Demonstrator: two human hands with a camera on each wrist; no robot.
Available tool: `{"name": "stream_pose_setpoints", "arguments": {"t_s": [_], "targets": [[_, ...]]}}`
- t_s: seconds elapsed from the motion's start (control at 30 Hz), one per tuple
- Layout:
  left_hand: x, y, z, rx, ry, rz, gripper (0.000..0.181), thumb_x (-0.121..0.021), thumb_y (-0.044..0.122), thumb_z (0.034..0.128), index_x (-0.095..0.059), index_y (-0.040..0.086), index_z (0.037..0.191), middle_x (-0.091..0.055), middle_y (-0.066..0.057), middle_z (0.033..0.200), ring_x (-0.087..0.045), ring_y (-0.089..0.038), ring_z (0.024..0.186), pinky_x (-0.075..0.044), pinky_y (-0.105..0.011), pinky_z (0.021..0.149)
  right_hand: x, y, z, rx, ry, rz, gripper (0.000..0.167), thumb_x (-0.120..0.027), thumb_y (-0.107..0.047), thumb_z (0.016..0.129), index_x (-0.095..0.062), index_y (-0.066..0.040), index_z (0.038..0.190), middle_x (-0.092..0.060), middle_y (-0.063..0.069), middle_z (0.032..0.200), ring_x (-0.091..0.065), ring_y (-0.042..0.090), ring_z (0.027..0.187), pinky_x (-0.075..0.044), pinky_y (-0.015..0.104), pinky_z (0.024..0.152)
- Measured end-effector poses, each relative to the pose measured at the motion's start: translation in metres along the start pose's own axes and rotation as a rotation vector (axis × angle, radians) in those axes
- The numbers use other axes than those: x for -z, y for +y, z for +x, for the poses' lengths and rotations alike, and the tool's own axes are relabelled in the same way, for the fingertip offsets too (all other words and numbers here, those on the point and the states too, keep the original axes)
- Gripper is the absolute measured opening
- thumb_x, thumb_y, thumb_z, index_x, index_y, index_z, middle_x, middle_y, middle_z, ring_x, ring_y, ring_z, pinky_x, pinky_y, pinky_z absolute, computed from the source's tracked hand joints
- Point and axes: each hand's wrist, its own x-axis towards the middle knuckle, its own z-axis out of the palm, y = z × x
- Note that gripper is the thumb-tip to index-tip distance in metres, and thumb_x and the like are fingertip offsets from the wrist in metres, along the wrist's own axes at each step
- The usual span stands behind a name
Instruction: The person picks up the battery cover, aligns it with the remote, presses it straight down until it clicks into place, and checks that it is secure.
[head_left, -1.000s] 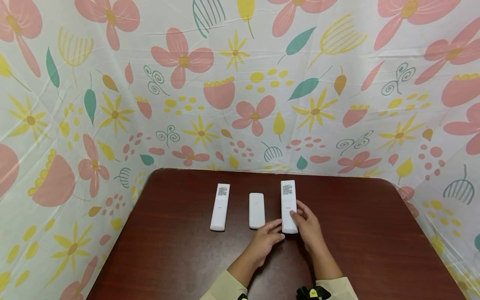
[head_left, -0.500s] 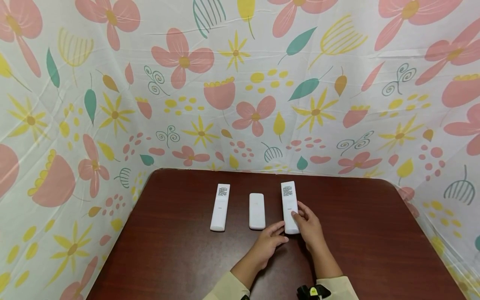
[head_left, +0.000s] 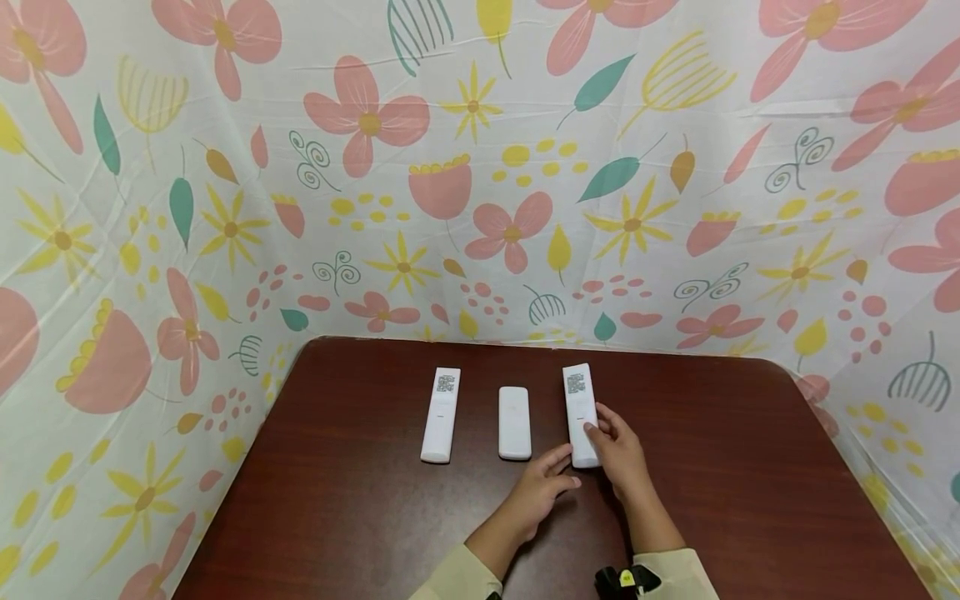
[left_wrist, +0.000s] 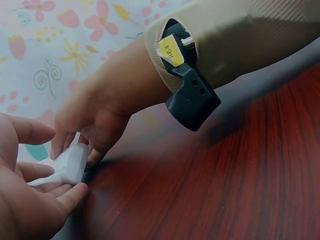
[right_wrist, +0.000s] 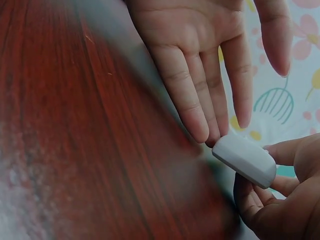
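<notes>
In the head view, a white remote control (head_left: 579, 404) lies back side up at the right of a row, a printed label near its far end. My right hand (head_left: 624, 457) pinches its near right side, thumb on top. At its near left corner, the fingertips of my left hand (head_left: 538, 493) touch or almost touch it. The right wrist view has the left hand's fingers (right_wrist: 182, 100) stretched toward the remote's end. A shorter plain white slab-shaped thing (head_left: 513, 423) lies in the middle. Leftmost is another white remote control (head_left: 441, 415) with a similar label.
All three white things lie toward the back of a dark reddish-brown table (head_left: 360, 517). A flower-patterned cloth (head_left: 510, 192) hangs behind and at both sides. A black wrist camera (head_left: 628, 582) sits at the right sleeve.
The right-hand remote has shifted slightly to the right, its near end more than its far end. My left hand has moved right along with it. The other two white things stay in place.
</notes>
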Motion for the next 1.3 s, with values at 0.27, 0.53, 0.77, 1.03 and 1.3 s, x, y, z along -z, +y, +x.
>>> {"name": "stream_pose_setpoints", "arguments": {"t_s": [0.27, 0.53, 0.77, 1.03, 1.3], "targets": [[-0.003, -0.002, 0.001, -0.05, 0.002, 0.059, 0.059, -0.063, 0.006, 0.0909, -0.048, -0.003, 0.147, -0.04, -0.015, 0.16, -0.033, -0.033, 0.151, -0.031, -0.05, 0.121, -0.002, 0.001, 0.004, 0.011, 0.011, -0.012, 0.054, -0.057, -0.02, 0.103, -0.04, -0.011, 0.154, -0.057, 0.025, 0.137, -0.062, 0.022, 0.111, -0.053, 0.021, 0.076], [-0.005, -0.009, 0.005, -0.084, 0.004, 0.091, 0.063, -0.065, 0.004, 0.0868, -0.048, -0.003, 0.146, -0.037, -0.009, 0.162, -0.032, -0.032, 0.151, -0.036, -0.045, 0.119, -0.003, 0.002, 0.006, 0.038, 0.016, -0.054, 0.054, -0.058, -0.018, 0.102, -0.041, -0.009, 0.153, -0.058, 0.027, 0.134, -0.061, 0.012, 0.1, -0.053, 0.021, 0.074], [-0.005, -0.01, 0.005, -0.097, -0.001, 0.149, 0.066, -0.065, 0.003, 0.0851, -0.046, -0.003, 0.148, -0.035, -0.008, 0.163, -0.041, -0.031, 0.145, -0.043, -0.039, 0.114, -0.001, 0.002, 0.007, 0.044, 0.023, -0.112, 0.054, -0.058, -0.019, 0.102, -0.042, -0.008, 0.153, -0.059, 0.026, 0.133, -0.061, 0.015, 0.1, -0.053, 0.02, 0.072], [-0.006, -0.01, 0.008, -0.104, 0.006, 0.33, 0.064, -0.062, 0.004, 0.0887, -0.046, 0.004, 0.15, -0.036, -0.003, 0.163, -0.035, -0.022, 0.147, -0.046, -0.029, 0.109, 0.003, 0.003, 0.008, 0.066, 0.04, -0.246, 0.055, -0.059, -0.023, 0.101, -0.044, -0.007, 0.152, -0.06, 0.026, 0.132, -0.06, 0.027, 0.11, -0.048, 0.019, 0.075], [-0.006, -0.007, 0.008, -0.1, -0.012, 0.416, 0.063, -0.062, 0.004, 0.0899, -0.046, 0.007, 0.151, -0.035, -0.004, 0.164, -0.055, -0.019, 0.131, -0.048, -0.017, 0.096, 0.003, 0.0, 0.006, 0.098, 0.076, -0.373, 0.059, -0.065, -0.027, 0.098, -0.048, -0.002, 0.148, -0.065, 0.025, 0.122, -0.064, 0.029, 0.099, -0.048, 0.024, 0.071]]}}
